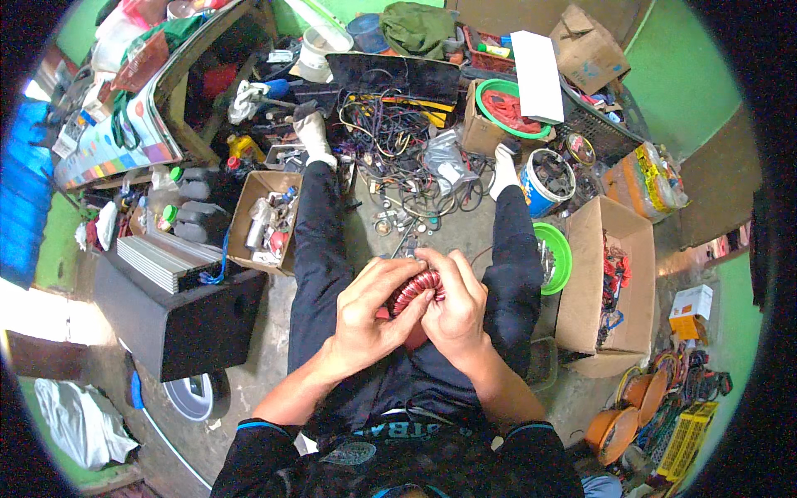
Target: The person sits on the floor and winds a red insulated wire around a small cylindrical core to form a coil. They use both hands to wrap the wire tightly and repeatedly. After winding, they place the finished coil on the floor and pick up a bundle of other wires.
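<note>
The left hand [365,311] and right hand [457,319] have their fingers curled nearly closed, both gripping a red wire-wound ring [413,289] between thumbs and forefingers, above the lap. It looks compact, stiff and probably dense for its size, its smooth turns perhaps a little slippery; the coating could scrape, so holding it by the outer curve with the pads seems safest. Beyond the hands are dark trousers [516,290], then a green basin [558,259] and an open cardboard box [581,290] to the right, with tangled cables [378,124] ahead.
</note>
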`<state>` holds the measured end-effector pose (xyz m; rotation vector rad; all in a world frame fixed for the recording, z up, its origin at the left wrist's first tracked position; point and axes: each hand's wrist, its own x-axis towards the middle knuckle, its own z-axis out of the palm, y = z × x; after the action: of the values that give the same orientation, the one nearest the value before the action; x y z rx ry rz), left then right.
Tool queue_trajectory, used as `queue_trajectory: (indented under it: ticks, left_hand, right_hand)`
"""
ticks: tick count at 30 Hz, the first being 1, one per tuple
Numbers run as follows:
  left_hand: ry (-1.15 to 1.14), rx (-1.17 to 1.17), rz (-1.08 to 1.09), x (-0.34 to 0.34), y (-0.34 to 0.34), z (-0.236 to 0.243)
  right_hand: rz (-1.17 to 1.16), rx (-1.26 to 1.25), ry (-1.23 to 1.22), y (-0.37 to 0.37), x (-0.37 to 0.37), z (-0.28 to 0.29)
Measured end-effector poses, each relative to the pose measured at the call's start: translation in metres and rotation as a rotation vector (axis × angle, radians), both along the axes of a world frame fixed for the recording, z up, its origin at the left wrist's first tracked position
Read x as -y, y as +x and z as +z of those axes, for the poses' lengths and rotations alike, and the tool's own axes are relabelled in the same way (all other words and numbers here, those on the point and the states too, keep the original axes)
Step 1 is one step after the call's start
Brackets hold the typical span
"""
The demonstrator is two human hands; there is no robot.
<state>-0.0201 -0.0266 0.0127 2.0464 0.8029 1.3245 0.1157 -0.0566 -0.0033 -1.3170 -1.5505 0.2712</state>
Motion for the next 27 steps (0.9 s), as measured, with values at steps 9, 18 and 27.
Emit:
queue_trajectory:
  ticks: [9, 18, 27]
  left_hand:
    - [-0.17, 0.012, -0.198, -0.001, -0.031, 0.007]
    - [-0.386, 0.038, -0.327, 0.011, -0.021, -0.009]
    - [-0.525, -0.056, -0.273, 0.017, -0.041, -0.031]
  right_hand:
    - [1.024, -0.768, -0.729, 0.057, -0.002, -0.014]
    - [0.843, 0.093, -0.487, 0.099, -0.086, -0.002]
    - [-0.717, 0.363, -0.27, 0.233, -0.147, 0.04]
